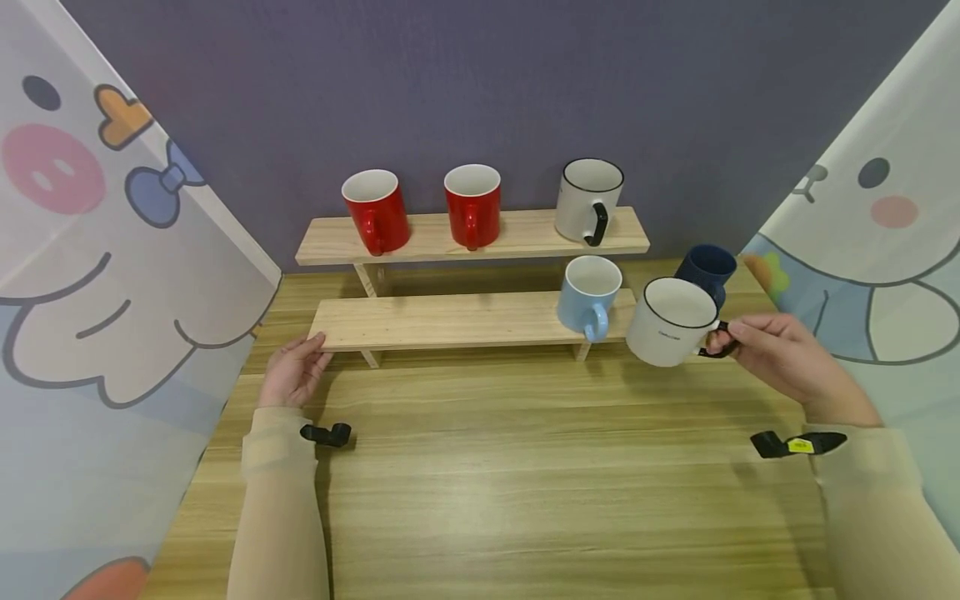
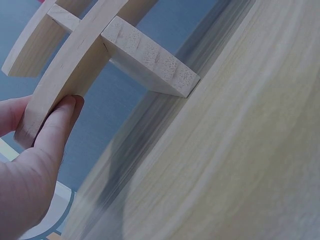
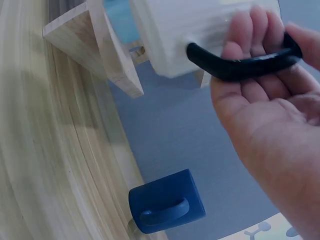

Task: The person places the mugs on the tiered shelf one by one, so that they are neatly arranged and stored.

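Observation:
My right hand [image 1: 780, 350] grips the black handle [image 3: 240, 68] of a white mug [image 1: 670, 329] with a dark rim, raised above the table near the lower shelf's right end. At the other end, my left hand [image 1: 295, 372] pinches the left tip of the lower shelf board [image 1: 435, 321]; the left wrist view has the thumb and fingers on either side of the wood [image 2: 60, 82]. A light blue mug [image 1: 588, 296] stands on that board's right part. Behind the held mug, a navy mug [image 1: 705, 271] is partly hidden in the head view; in the right wrist view the navy mug [image 3: 172, 192] shows whole.
The upper shelf board [image 1: 528, 233] carries two red mugs, one at left [image 1: 378, 212] and one mid-board [image 1: 472, 208], plus a white mug with a black handle [image 1: 581, 204] at right. A dark wall [image 1: 480, 92] rises behind, and printed cartoon panels [image 1: 67, 275] flank the wooden table [image 1: 487, 475].

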### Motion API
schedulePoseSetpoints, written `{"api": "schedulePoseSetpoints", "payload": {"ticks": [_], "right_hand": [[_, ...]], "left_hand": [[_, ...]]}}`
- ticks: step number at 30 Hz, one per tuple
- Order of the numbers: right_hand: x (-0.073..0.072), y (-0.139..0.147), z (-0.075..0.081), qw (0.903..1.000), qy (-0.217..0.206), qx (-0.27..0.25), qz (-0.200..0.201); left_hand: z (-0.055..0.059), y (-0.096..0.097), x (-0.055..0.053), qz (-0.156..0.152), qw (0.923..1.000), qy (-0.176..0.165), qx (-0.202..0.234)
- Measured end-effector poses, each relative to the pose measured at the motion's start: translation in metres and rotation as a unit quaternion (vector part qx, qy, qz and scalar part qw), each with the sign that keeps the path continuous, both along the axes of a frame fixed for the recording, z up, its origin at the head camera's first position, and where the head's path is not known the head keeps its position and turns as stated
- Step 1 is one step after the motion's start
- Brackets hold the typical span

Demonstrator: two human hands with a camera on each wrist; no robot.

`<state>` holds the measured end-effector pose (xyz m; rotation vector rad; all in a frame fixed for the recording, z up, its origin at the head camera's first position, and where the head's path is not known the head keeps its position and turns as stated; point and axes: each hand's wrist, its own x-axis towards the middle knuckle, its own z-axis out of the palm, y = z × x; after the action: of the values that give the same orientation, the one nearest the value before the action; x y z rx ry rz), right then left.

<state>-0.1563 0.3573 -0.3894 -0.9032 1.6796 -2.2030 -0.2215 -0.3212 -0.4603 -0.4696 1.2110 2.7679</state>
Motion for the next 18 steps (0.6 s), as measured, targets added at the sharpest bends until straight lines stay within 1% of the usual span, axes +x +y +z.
{"api": "schedulePoseSetpoints", "payload": {"ticks": [4,7,11,18], "right_hand": [[0.0,-0.002,-0.001,0.9973,0.006,0.007,0.072],[-0.001,-0.007,-0.003,0.9937,0.005,0.022,0.109],[-0.002,-0.016,-0.005,0.9915,0.003,0.043,0.123],[-0.002,-0.031,-0.006,0.987,0.014,0.046,0.153]], "left_hand": [[0.0,-0.001,0.0,-0.004,0.9999,0.003,0.009],[-0.001,-0.002,0.0,-0.005,0.9999,0.005,0.013],[-0.001,-0.002,0.0,0.0,0.9999,0.0,0.011],[0.0,-0.002,0.001,-0.006,0.9999,0.005,0.009]]}}
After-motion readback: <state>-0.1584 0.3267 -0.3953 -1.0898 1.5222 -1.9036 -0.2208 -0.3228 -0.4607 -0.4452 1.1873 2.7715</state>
